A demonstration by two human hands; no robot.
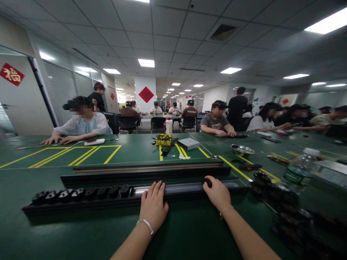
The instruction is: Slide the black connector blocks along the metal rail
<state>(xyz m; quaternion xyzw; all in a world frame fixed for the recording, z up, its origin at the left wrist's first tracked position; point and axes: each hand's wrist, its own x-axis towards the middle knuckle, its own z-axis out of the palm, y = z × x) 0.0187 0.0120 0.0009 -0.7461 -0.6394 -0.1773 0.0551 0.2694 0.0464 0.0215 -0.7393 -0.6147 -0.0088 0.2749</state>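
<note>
While the left hand (153, 207) I watch over lies with fingers extended across the long black rail (184, 188), I see the right hand (218, 195) pinching a small black piece (208, 183), nearer the right end; the rail runs sideways, its row of dark pieces (101, 192) left of both.

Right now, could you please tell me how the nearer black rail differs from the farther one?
The nearer rail holds a row of small parts at its left; the farther rail shows none. The left hand rests on the nearer rail, while the farther rail is untouched. Both are long and dark.
</note>
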